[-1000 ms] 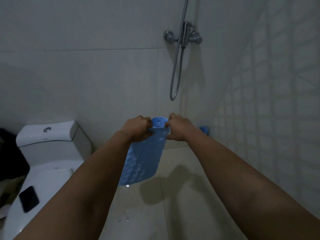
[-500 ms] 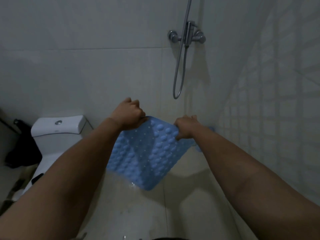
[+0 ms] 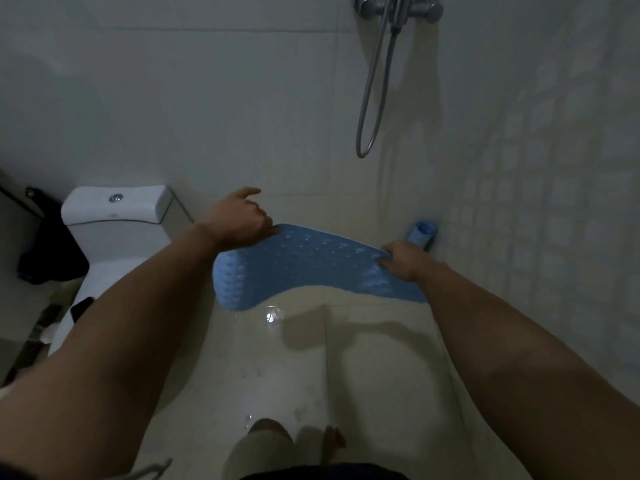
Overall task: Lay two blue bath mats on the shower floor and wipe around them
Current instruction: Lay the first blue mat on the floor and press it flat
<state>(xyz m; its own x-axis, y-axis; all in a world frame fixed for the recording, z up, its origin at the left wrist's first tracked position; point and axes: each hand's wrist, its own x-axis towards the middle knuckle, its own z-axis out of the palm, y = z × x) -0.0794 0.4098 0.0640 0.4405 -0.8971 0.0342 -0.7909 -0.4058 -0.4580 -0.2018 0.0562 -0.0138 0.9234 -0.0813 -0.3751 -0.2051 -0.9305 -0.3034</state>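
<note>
Blue bath mat (image 3: 311,268) stretched between left hand (image 3: 239,220) and right hand (image 3: 401,259).

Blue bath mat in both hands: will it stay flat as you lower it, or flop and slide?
Probably floppy: the blue bath mat sags and curls at its near-left end between the left hand and right hand. The shower floor glistens, likely wet, so it may skid until pressed down.

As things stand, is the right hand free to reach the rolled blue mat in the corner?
Probably not yet: the right hand grips the spread mat. The rolled mat lies just beyond it with nothing between, so letting go should free it.
</note>
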